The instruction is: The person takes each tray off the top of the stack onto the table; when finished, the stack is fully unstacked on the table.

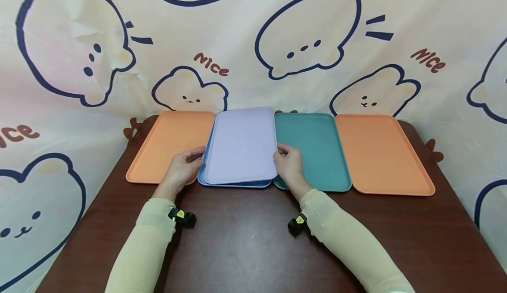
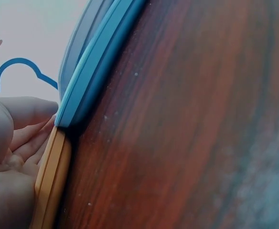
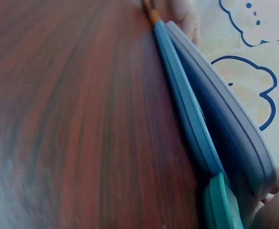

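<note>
A lavender tray (image 1: 241, 148) lies slightly askew over a blue tray (image 1: 233, 185), whose rim shows along the left and front. My left hand (image 1: 180, 170) pinches the lavender tray's left edge with thumb and fingertips, close above an orange tray (image 1: 170, 148). On the opposite side my right hand (image 1: 291, 165) grips the lavender tray's right edge, over the green tray (image 1: 317, 152). In the right wrist view the lavender tray (image 3: 225, 109) is raised off the blue tray (image 3: 185, 100) at the right, with a gap between them. The right fingertips are partly hidden.
A second orange tray (image 1: 384, 152) lies at the right end of the row. All the trays are along the back of a dark brown wooden table (image 1: 237, 240). Behind it hangs a pale cloth (image 1: 245, 42) printed with cartoon bears.
</note>
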